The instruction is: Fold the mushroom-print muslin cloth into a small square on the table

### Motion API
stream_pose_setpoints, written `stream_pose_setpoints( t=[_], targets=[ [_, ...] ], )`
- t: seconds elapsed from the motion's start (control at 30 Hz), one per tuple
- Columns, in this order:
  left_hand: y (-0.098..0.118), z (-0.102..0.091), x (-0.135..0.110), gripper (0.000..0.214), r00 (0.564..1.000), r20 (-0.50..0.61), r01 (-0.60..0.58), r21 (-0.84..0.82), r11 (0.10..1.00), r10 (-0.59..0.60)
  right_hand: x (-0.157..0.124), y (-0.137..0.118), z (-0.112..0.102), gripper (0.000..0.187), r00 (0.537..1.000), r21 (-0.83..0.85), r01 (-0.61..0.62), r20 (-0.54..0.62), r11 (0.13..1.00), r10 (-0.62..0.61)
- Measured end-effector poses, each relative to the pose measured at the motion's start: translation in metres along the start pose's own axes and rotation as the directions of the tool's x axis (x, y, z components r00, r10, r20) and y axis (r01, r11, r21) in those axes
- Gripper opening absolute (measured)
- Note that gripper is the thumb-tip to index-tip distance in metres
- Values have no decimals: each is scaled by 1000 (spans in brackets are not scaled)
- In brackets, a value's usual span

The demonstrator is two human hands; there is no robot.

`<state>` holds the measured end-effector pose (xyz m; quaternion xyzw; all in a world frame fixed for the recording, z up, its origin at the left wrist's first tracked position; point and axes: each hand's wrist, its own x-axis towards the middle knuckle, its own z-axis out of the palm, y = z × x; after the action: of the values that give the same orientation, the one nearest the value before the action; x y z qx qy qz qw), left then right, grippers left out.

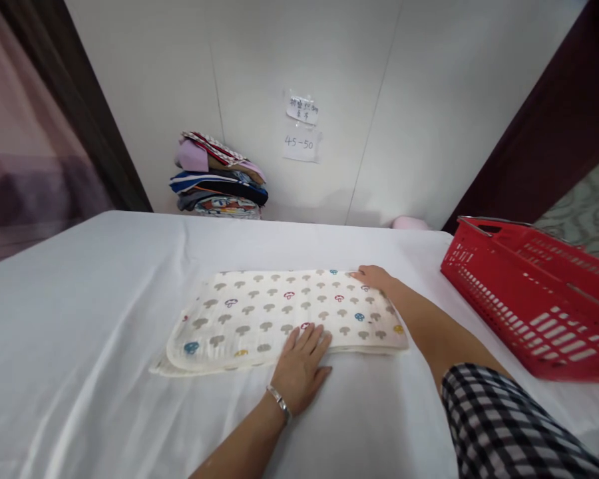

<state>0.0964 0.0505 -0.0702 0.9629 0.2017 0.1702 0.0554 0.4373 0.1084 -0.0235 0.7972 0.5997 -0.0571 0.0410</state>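
Observation:
A cream cloth (279, 313) printed with small mushrooms lies folded in a long rectangle on the white table (80, 319). My left hand (299, 369) rests flat on its near edge, fingers stretched out; a metal bracelet sits on that wrist. My right hand (374, 276) lies on the cloth's far right corner, fingers curled down onto the fabric, the forearm crossing the right end. A checked sleeve covers my right upper arm.
A red plastic basket (534, 299) stands at the table's right side. A stack of folded clothes (219, 176) sits against the back wall under two paper notes (302, 130). A pink object (409, 223) peeks over the far edge.

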Motion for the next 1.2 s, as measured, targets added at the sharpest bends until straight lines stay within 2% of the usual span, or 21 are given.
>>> stream_pose_setpoints(
  t=[0.07,0.2,0.4,0.53,0.67,0.77,0.83,0.9,1.03,1.1,1.2],
  targets=[
    [0,0,1,53,1000,-2,0,8,1000,0,-5,9,1,53,999,-16,-44,-6,999,44],
    [0,0,0,50,1000,-1,-11,18,1000,11,-1,9,7,55,995,-32,-83,-49,996,81],
    [-3,1,0,48,999,-33,-34,35,999,35,6,10,12,53,993,-3,-82,-86,997,82],
    [-3,1,1,47,998,-49,-37,47,998,39,-2,11,4,46,990,46,-73,-117,996,78],
    [-4,3,2,47,997,-57,-39,59,997,42,-37,1,-4,48,969,76,-74,-231,994,89],
    [-5,6,2,47,998,-53,-37,60,997,40,-82,-10,7,53,951,117,40,-308,992,-2],
    [-6,8,3,47,998,-53,-39,54,998,42,-110,-12,22,56,968,148,96,-244,984,-58],
    [-8,9,4,48,998,-51,-44,44,998,46,-130,-9,35,56,991,192,44,-129,980,-19],
    [-8,9,5,49,999,-34,-39,32,999,40,-142,-2,38,54,999,226,-25,-28,974,32],
    [-8,7,6,49,999,-25,-31,31,999,32,-144,-4,34,52,998,198,-29,-57,980,41],
    [-7,5,7,47,999,-25,-24,23,999,25,-155,-12,35,52,986,147,31,-169,989,-5]
  ],
)
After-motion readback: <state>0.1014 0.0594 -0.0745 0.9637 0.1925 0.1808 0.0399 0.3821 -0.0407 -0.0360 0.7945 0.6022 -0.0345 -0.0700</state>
